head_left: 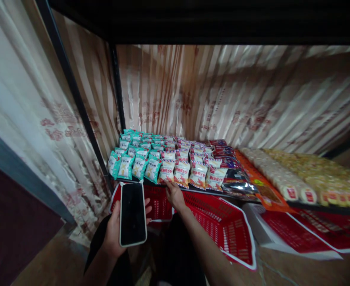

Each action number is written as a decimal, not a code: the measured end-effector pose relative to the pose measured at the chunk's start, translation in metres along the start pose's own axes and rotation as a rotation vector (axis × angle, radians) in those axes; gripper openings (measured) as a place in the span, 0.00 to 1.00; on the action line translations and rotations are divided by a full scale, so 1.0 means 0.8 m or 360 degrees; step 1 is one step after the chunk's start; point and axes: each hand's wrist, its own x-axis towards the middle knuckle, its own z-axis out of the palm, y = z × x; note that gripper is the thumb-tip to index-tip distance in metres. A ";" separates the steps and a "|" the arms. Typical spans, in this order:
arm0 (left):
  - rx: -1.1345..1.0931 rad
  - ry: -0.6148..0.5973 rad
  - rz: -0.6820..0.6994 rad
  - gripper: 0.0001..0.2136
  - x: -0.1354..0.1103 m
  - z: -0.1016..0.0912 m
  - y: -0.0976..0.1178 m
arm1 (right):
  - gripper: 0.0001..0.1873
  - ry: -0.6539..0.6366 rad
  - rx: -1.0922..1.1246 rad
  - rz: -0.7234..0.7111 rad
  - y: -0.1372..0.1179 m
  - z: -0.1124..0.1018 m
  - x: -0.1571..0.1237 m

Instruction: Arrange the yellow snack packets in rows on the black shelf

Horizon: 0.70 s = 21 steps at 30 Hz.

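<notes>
My left hand (114, 228) is wrapped round a smartphone (133, 214) in a pale case, its dark screen facing up. My right hand (175, 195) reaches to the shelf's front edge, fingers stretched out and partly hidden. Its fingertips meet the lower edge of a white and orange snack bag (166, 171); I see no grip on it. Similar snack bags (198, 174) stand in rows to the right. On the left are rows of teal and white snack bags (125, 166).
Dark packets (237, 180), an orange packet (264, 190) and pale round packs (291, 190) fill the shelf rightward. Red baskets (237, 234) stand below, beside a white and red box (300, 230). A black shelf post (74, 87) rises at left; curtains (169, 91) hang behind.
</notes>
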 end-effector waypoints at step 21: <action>0.0092 0.0197 0.0046 0.26 -0.030 0.000 -0.005 | 0.21 -0.0049 0.0173 -0.0078 -0.006 0.014 -0.023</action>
